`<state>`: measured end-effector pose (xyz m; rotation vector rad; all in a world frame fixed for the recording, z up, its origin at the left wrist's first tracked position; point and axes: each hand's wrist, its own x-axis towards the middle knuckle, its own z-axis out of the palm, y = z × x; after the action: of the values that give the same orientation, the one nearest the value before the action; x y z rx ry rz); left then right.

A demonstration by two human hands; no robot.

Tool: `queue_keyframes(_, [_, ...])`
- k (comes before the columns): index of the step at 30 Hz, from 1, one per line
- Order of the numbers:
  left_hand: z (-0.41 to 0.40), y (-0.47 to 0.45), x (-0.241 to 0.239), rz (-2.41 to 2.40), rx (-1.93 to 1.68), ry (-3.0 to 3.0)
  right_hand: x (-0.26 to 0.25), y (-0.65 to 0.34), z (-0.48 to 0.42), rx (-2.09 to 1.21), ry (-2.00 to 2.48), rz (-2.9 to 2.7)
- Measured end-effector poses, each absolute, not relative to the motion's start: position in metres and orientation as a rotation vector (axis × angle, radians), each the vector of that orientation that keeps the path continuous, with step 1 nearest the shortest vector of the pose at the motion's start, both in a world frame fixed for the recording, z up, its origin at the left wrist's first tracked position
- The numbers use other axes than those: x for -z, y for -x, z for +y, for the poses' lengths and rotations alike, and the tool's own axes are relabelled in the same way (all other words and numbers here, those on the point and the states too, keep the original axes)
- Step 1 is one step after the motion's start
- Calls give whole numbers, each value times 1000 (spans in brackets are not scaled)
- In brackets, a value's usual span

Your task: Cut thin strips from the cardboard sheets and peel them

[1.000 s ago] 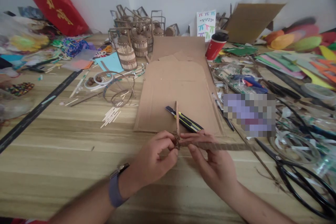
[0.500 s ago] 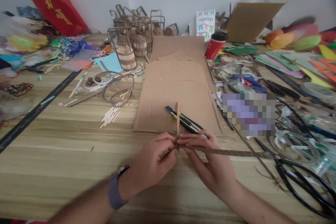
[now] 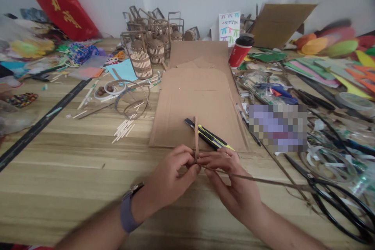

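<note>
A thin brown strip [image 3: 258,179] runs from between my hands out to the right, past the scissors. Where my fingertips meet, a short upright piece of the same brown material [image 3: 196,136] stands up from it. My left hand [image 3: 175,172], with a watch on its wrist, pinches the strip's end between thumb and fingers. My right hand [image 3: 231,179] is closed on the strip just beside it. Fingers hide the joint itself. Just beyond, a black and yellow utility knife [image 3: 212,137] lies on the cardboard sheet [image 3: 193,101].
Black-handled scissors [image 3: 340,199] lie at right. Thin pale sticks [image 3: 124,129] and a brown hoop [image 3: 117,103] lie left of the cardboard. Small slatted lanterns [image 3: 142,60] stand at the back, with a red cup [image 3: 241,50] right of them. Craft scraps [image 3: 328,136] clutter the right side.
The long strip has twisted from its flat face toward its edge and slopes down more to the right. The upright piece has shifted slightly left. Both hands keep their grip.
</note>
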<state>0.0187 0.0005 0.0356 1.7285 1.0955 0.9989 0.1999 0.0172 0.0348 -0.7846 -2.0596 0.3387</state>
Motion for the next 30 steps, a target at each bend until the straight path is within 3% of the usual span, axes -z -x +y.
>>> queue_keyframes(11, [-2, -21, -43, 1055, -1041, -1771, -39, -203, 17, -291, 832, -2105])
queue_keyframes(18, [1, -19, -42, 1013, -1001, -1782, -40, -205, 16, -593, 956, -1948])
queue_keyframes(30, [-2, -20, -40, 1087, -1034, -1813, -36, -200, 18, -280, 757, -2134])
